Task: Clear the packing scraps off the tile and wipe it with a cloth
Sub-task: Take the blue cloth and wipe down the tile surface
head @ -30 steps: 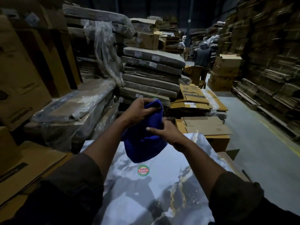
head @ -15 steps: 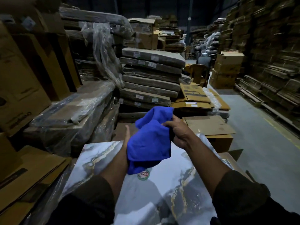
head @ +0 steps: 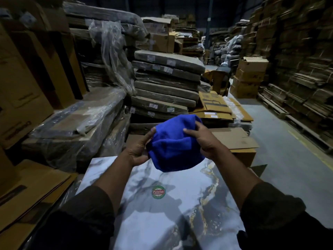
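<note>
Both hands are up in front holding a bunched blue cloth (head: pixel 173 143) in the air, just above the far edge of the tile (head: pixel 162 219). The left hand (head: pixel 139 148) cups the cloth from its left side, fingers curled up around the wad with the thumb underneath. The right hand (head: pixel 204 139) grips it from the right, fingers spread and pressed into the top, thumb down the side. So both are closed around the cloth, neither one loose. The bottom of the cloth hangs over the tile, and I honestly can't tell if it touches the surface or floats a bit off it.

The tile itself is a big glossy marble-look slab, white and grey with gold veins running down its right half. There's a round green and red sticker (head: pixel 158 192) near the middle of the tile, below the cloth. Dark sleeves (head: pixel 270 204) cover both forearms at the near end of the tile.

Behind the tile there's a stack of flat wrapped boxes (head: pixel 165 83), with flattened cardboard (head: pixel 232 139) to the right of the tile's far corner. Left of the tile sits a plastic-wrapped bundle (head: pixel 77 127), and more cardboard sheets (head: pixel 27 188) lie on that side, closer in. Off to the right of the tile is grey concrete floor (head: pixel 288 159), with tall piles of cardboard along its far side.
</note>
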